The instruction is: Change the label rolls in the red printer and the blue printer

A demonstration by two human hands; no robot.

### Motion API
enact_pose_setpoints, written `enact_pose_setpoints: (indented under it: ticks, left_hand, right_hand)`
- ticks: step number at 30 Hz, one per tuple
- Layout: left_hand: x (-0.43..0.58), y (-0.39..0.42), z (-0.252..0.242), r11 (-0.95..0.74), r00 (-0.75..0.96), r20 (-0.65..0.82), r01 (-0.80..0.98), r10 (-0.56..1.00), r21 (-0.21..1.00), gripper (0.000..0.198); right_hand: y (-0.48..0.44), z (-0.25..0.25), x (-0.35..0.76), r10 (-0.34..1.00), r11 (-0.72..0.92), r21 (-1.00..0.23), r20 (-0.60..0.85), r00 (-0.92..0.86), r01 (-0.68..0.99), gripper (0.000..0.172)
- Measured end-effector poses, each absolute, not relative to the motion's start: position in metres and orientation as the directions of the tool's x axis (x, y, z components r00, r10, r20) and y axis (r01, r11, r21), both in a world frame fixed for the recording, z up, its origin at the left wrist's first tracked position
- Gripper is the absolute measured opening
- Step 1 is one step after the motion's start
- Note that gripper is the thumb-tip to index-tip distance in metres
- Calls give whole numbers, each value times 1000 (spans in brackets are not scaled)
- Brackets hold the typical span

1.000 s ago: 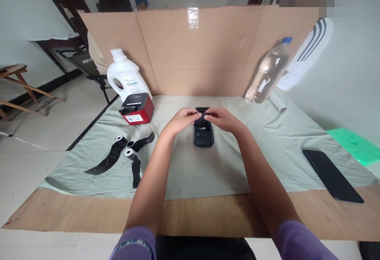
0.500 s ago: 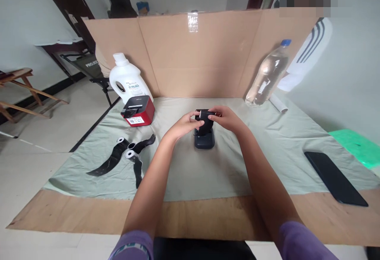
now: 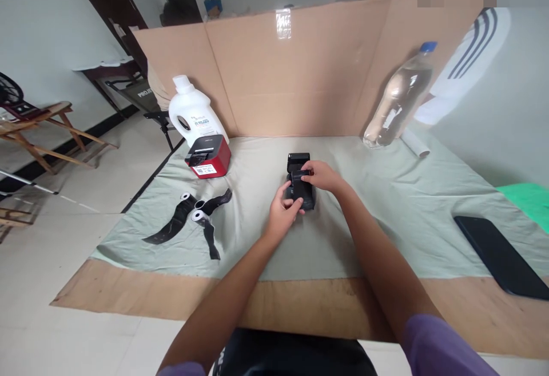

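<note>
A small black label printer point(image 3: 298, 158) stands on the cloth in front of me with its lid raised at the back. The black paper roll point(image 3: 302, 184) lies over its body, with a loose strip hanging toward me. My right hand point(image 3: 324, 175) is closed, pinching the upper right end of the roll between thumb and fingers. Lower on the left, my left hand point(image 3: 283, 211) presses its thumb on the loose strip, its fingers closed around the left and front side of the printer. Whether the roll rests inside the printer is hidden.
Several black paper rolls point(image 3: 198, 216) with trailing strips lie at left, below a red and black printer point(image 3: 218, 161). A white jug point(image 3: 195, 113) stands behind. At right are a clear bottle point(image 3: 397, 101), a white tube point(image 3: 416, 146) and a phone point(image 3: 493, 250). A cardboard panel point(image 3: 266, 78) closes the back.
My left hand has moved down from the roll to the front of the printer, drawing the strip toward me. The right hand stays on the roll, slightly lower. The raised lid now shows.
</note>
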State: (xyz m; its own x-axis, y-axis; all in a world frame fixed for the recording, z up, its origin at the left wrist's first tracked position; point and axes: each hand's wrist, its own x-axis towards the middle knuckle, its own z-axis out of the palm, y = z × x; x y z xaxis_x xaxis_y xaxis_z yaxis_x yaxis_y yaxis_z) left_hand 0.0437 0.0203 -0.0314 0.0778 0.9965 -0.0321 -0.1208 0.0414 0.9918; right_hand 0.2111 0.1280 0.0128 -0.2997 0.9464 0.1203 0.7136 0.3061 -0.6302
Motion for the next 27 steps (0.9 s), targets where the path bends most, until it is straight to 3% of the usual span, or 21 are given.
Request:
enact_pose_setpoints:
  ticks: [11, 18, 27]
  left_hand:
    - [43, 21, -39, 36, 149, -21, -100, 989, 994, 81]
    - [43, 23, -41, 51, 158, -35, -100, 987, 994, 83]
    - [43, 29, -43, 87, 164, -64, -136, 984, 987, 72]
  right_hand:
    - [126, 9, 203, 962, 264, -581, 101, -253, 770, 20]
    - [130, -11, 198, 957, 286, -450, 177, -230, 846, 26]
    - [133, -21, 196, 959, 282, -511, 183, -218, 812, 30]
